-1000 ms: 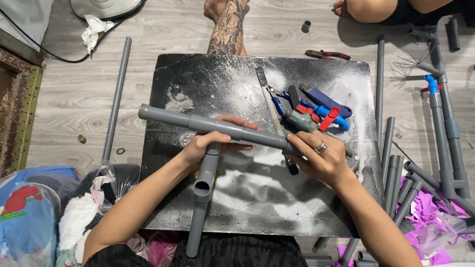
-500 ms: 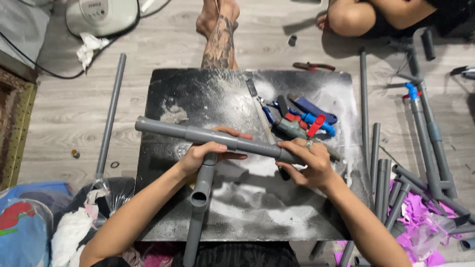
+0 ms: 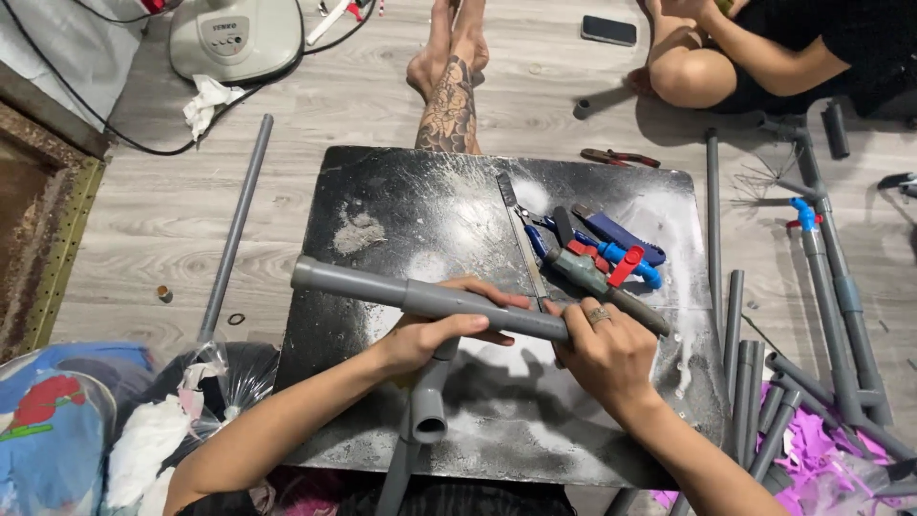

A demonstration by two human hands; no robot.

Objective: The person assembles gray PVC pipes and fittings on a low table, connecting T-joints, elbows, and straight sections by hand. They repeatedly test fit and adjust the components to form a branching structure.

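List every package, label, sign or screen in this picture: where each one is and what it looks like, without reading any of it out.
Phone: on the floor at top centre, flat dark rectangle, screen dark.
Label: on the white fan base at top left, small grey strip.
Plastic bags: bottom left corner, one blue with red print, one clear holding white cloth.
No signs in view.

Tee joint: our left hand hides where it meets the pipe.
Lower pipe: we lose its end at the bottom edge.
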